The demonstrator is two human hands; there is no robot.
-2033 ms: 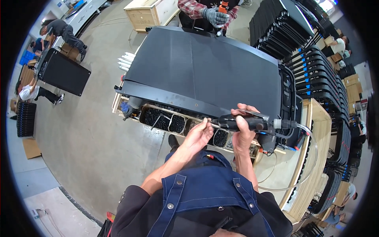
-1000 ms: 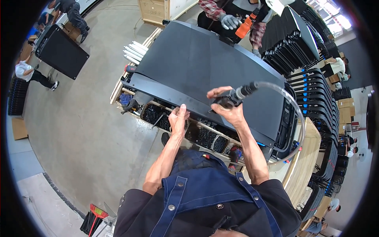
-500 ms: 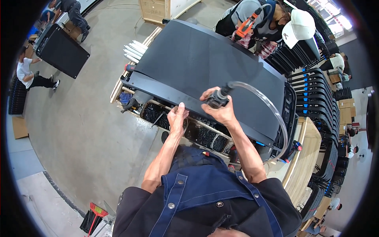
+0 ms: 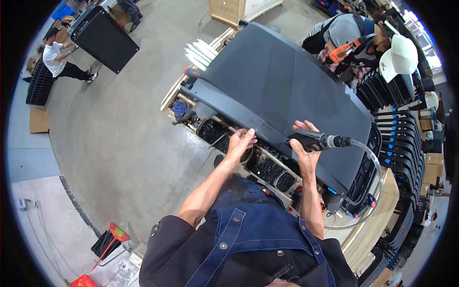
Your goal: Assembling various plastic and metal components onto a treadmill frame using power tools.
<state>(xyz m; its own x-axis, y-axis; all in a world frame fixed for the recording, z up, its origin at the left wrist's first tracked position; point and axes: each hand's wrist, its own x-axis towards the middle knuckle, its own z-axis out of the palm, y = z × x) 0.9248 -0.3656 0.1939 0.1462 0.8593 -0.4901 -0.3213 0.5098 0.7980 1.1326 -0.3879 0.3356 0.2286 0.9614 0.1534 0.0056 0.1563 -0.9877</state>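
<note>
Head view, far left: a person in a white shirt (image 4: 56,60) stands by a black cabinet (image 4: 106,39) on the grey concrete floor (image 4: 119,134).
Floor, lower left: a red-handled brush (image 4: 111,241) lies near my feet.
Tray: under the near edge of the panel, wooden compartments (image 4: 248,158) hold dark screws.
My left hand (image 4: 240,142): it rests on the front lip of the big black panel (image 4: 282,86), fingers (image 4: 248,133) curled over the edge, gripping nothing loose. It sits about where it was a second ago.
My right hand (image 4: 306,146): fingers wrapped tight around the black air driver (image 4: 313,140), its clear hose (image 4: 377,177) looping off to my right.
Change: two seconds ago I held the driver low, at the screw tray. Since then I have lifted it onto the panel, and in the last half second brought it down so it lies nearly flat beside the front edge. I judge I am lining up on a fixing point near my left hand.
Worktop: a wooden bench (image 4: 377,229) carries the panel.
Across the panel: a co-worker in a white cap (image 4: 400,56) leans in with an orange tool (image 4: 346,49).
Right: stacked black units (image 4: 401,138) line the wall.
</note>
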